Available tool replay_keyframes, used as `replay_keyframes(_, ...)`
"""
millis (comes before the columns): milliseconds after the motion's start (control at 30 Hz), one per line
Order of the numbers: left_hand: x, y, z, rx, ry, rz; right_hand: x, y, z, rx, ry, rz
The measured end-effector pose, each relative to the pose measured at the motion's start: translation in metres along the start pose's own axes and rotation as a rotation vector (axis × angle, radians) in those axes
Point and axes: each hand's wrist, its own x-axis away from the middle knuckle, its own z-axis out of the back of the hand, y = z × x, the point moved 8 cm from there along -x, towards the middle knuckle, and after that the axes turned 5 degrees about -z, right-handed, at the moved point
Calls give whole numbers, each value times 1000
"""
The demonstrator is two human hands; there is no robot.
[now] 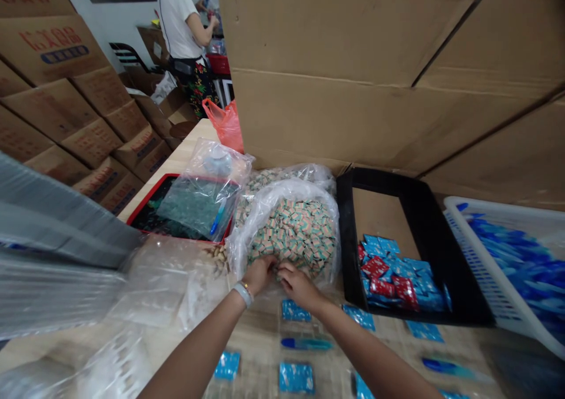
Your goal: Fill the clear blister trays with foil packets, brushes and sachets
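Note:
A clear plastic bag (pixel 241 240) stands wide at the mouth, full of small tan and green printed pieces (pixel 293 231). At its near edge, my left hand (pixel 259 273) has its fingers curled in against the pieces; whatever they hold is hidden. Close beside it, my right hand (pixel 298 284) pinches with thumb and fingers, and I cannot make out what is between them. Below the hands, blue packets (pixel 295 378) lie spread on the table, along with a blue pen-like item (pixel 306 343).
Right of the bag sits a black tray (pixel 348 234) with blue and red packets, then a white basket (pixel 477 258) of blue items. Left are a red-rimmed tray (pixel 132 216) and plastic bags (pixel 154 281). Cardboard (pixel 331 116) walls the back. A person (pixel 179 25) stands far left.

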Motion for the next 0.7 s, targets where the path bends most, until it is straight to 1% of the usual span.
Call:
replay_keyframes(133,2,0,0,2,26,29,2,2,5,-75,64,-12)
replay_keyframes(233,3,4,2,6,49,31,1,3,4,-109,71,-17)
replay_keyframes(367,5,3,2,-21,43,89,1,6,3,-125,68,-8)
replay_keyframes(433,6,0,2,-35,54,124,3,10,5,-92,83,-29)
replay_keyframes(567,7,-2,2,-66,90,155,6,17,9,66,90,-103)
replay_keyframes(633,6,-1,2,-86,102,155,6,17,7,119,78,-117)
replay_keyframes(700,6,1,0,-96,99,138,5,15,6,115,80,-114)
